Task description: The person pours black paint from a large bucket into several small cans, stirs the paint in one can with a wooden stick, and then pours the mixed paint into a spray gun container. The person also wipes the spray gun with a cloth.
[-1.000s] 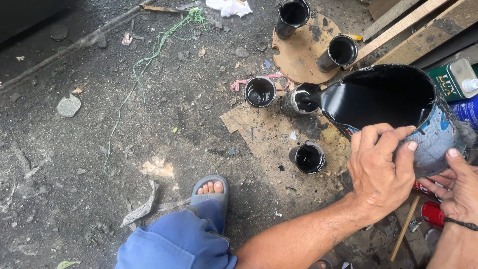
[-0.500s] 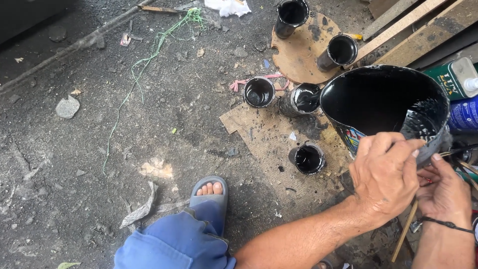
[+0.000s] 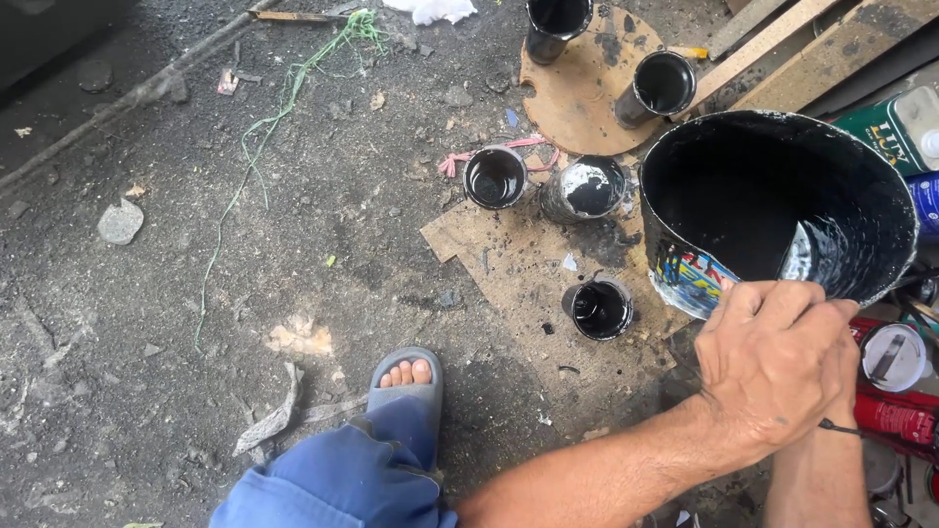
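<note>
At the right of the frame a large black bucket [image 3: 778, 210] stands tilted, its mouth turned toward the camera and its inner wall coated in glossy black liquid, with a little pooled at the lower right inside. The left hand [image 3: 778, 367] sits at the bucket's near rim, at lower right of the frame, its grip curled closed around something thin; what it holds is too hidden to name. The right hand [image 3: 849, 376] is almost wholly covered behind the left one, so I cannot tell whether its grip is open or closed, nor what it touches.

Three small black cups lie on a cardboard sheet [image 3: 509, 269] left of the bucket: one cup [image 3: 599, 309] just beside the bucket's base at mid-frame, another [image 3: 495, 177] above it, and a grey-smeared one [image 3: 590, 188] next to that. Two taller cups [image 3: 660, 86] rest on a round board [image 3: 577, 93] at the top. A sandalled foot [image 3: 409, 383] is planted at bottom centre.

To handle this well, I judge the bucket should stay braced at the rim so that the liquid does not slop, with the tilt changed slowly. The nearest cup sits close enough to be knocked over.
</note>
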